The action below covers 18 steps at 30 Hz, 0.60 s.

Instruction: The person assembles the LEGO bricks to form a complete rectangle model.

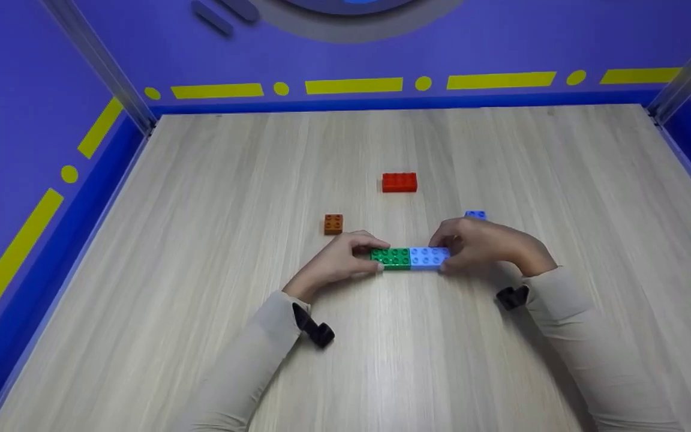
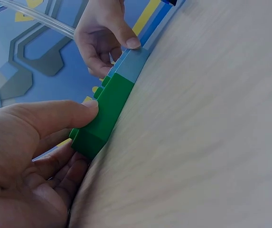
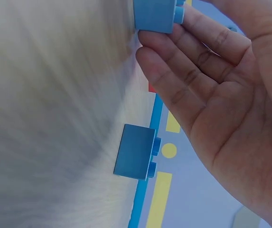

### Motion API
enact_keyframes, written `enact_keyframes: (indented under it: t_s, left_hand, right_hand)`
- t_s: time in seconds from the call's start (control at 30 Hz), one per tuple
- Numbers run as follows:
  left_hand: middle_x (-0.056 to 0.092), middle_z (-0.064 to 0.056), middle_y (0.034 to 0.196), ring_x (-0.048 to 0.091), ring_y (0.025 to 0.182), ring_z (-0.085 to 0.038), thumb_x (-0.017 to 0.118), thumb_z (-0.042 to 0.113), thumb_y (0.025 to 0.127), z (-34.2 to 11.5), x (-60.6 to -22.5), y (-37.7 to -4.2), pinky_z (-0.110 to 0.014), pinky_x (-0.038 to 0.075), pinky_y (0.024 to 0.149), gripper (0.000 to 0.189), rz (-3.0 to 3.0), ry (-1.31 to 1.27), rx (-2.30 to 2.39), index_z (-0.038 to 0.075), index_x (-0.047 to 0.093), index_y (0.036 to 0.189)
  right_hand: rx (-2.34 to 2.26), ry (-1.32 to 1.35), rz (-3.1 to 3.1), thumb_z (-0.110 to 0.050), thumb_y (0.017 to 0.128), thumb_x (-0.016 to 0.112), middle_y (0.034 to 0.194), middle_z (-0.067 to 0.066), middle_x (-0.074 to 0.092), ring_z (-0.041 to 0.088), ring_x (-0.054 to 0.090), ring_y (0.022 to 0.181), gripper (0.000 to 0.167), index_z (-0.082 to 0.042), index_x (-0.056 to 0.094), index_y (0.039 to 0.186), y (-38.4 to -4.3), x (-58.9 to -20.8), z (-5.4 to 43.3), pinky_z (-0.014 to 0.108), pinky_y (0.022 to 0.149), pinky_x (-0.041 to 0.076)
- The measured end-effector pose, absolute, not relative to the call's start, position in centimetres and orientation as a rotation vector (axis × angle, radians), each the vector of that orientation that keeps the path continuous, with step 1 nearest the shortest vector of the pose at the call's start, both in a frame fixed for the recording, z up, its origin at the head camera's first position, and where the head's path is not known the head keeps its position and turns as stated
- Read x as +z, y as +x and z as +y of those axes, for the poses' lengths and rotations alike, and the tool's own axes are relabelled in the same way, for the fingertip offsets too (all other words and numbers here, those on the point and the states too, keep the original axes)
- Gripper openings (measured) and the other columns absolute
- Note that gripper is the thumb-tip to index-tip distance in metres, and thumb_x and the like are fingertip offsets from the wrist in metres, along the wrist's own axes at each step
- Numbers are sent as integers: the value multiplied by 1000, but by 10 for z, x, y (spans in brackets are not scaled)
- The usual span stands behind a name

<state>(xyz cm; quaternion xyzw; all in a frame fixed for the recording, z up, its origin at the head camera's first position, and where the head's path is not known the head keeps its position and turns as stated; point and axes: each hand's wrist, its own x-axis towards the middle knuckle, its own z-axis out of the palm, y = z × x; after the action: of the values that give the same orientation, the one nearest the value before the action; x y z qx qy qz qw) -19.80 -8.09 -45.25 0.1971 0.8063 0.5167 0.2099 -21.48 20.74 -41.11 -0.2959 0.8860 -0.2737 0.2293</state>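
Note:
A green building brick (image 1: 391, 258) and a light blue building brick (image 1: 428, 257) lie end to end on the table, studs up and touching. My left hand (image 1: 345, 257) pinches the green one at its left end, thumb on the near side and fingers on the far side. At the other end my right hand (image 1: 482, 245) grips the light blue one between thumb and fingers. The left wrist view shows the left thumb pressed on the side of the green brick (image 2: 108, 109). Whether the two bricks are joined underneath cannot be seen.
Beyond the left hand sits a small brown brick (image 1: 333, 224). Farther back lies a red brick (image 1: 399, 182). A small blue brick (image 1: 475, 214), partly hidden in the head view, stands just behind the right hand. Blue-purple walls (image 1: 357, 60) border the wooden table (image 1: 231, 180).

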Motion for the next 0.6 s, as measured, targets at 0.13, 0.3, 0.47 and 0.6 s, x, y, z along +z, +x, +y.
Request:
enact_keyframes:
  t_s: [0.13, 0.3, 0.47, 0.6]
  left_hand:
    - [63, 1, 118, 54, 108, -12, 76, 15, 81, -81, -453, -198, -31, 43, 98, 38, 2245, 545, 1429, 17, 69, 119]
    - [63, 1, 119, 54, 109, -12, 74, 16, 83, -81, -453, -198, -31, 44, 98, 38, 2246, 538, 1423, 18, 68, 120]
    - [63, 1, 119, 54, 109, -11, 75, 16, 83, -81, -454, -198, -30, 44, 98, 38, 2250, 545, 1423, 18, 69, 120]
    - [64, 2, 118, 54, 109, -11, 75, 16, 83, -81, -455, -198, -30, 44, 98, 37, 2240, 547, 1429, 18, 69, 120]
  right_hand:
    - [-750, -822, 2439, -13, 76, 78, 105, 1, 68, 18, 62, 96, 32, -10, 69, 107, -215, -410, 207, 39, 87, 52]
    - [-774, -814, 2435, -11, 76, 78, 104, 1, 68, 18, 62, 94, 31, -11, 69, 106, -214, -410, 207, 39, 86, 52]
    - [-773, -819, 2440, -10, 77, 77, 105, 2, 68, 19, 62, 95, 30, -10, 70, 107, -214, -411, 207, 40, 86, 53]
    - [-770, -805, 2442, -10, 78, 77, 106, 2, 67, 19, 62, 95, 30, -10, 70, 107, -213, -412, 208, 40, 86, 53]
